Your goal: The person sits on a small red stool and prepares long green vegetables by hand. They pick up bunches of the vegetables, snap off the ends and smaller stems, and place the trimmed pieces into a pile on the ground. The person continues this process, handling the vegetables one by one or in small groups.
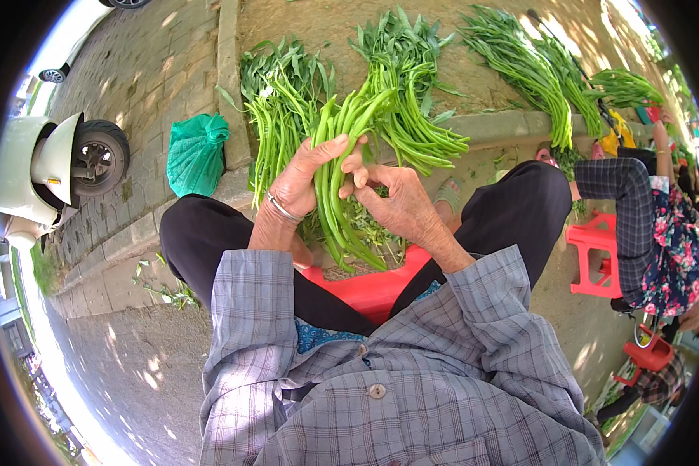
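Note:
My left hand (309, 175), with a metal bangle on its wrist, is wrapped around a bunch of thick green vegetable stems (341, 204). The stems hang down between my knees. Close against the left fingertips, my right hand (393, 198) has its thumb and forefinger drawn together; whether anything thin is pinched there is hidden. Beyond the hands lie a leafy bundle (285, 99) of long-stemmed greens, like water spinach, and a second bundle (408, 87) to its right. Plucked leaves and stem bits (384, 233) litter the ground below my hands.
A tied green bag (198, 154) sits left by the kerb (233, 87), with a parked scooter (58, 169) further left. More greens (518, 70) lie at upper right. A seated person in a floral top (673, 250) and a red plastic stool (597, 256) are at right.

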Tool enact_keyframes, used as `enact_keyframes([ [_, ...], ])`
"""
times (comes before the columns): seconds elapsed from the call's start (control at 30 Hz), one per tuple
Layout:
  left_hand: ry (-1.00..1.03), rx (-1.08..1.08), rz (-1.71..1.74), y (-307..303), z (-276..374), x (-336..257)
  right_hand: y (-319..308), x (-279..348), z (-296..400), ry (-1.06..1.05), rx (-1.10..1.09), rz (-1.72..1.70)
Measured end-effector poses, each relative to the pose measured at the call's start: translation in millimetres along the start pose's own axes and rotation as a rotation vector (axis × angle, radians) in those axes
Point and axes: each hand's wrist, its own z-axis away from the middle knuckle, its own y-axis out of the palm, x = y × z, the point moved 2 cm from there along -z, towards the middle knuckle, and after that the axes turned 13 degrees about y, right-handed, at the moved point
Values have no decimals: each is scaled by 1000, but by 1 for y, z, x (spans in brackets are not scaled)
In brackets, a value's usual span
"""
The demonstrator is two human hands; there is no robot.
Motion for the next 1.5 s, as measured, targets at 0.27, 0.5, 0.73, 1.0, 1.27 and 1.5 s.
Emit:
enact_keyframes([
  [0.27, -59, -53, -98, 1, -3, 0, -1, -5, -3, -164, -111, 315],
  [0.5, -86, -157, -259, 1, -1, 29, -4, -19, 1, -58, -127, 434],
  [0.73, 4, -185, -196, 11, 0, 38, -10, -13, 6, 64, -161, 335],
  [1.0, -7, -125, -338, 10, 2, 42, -30, -28, 2, 145, -150, 13],
  [1.27, 51, -97, -428, 11, 5, 51, -16, -22, 7, 284, 16, 646],
  [1.5, 45, -179, -409, 6, 0, 37, -20, -32, 8, 206, -47, 662],
])
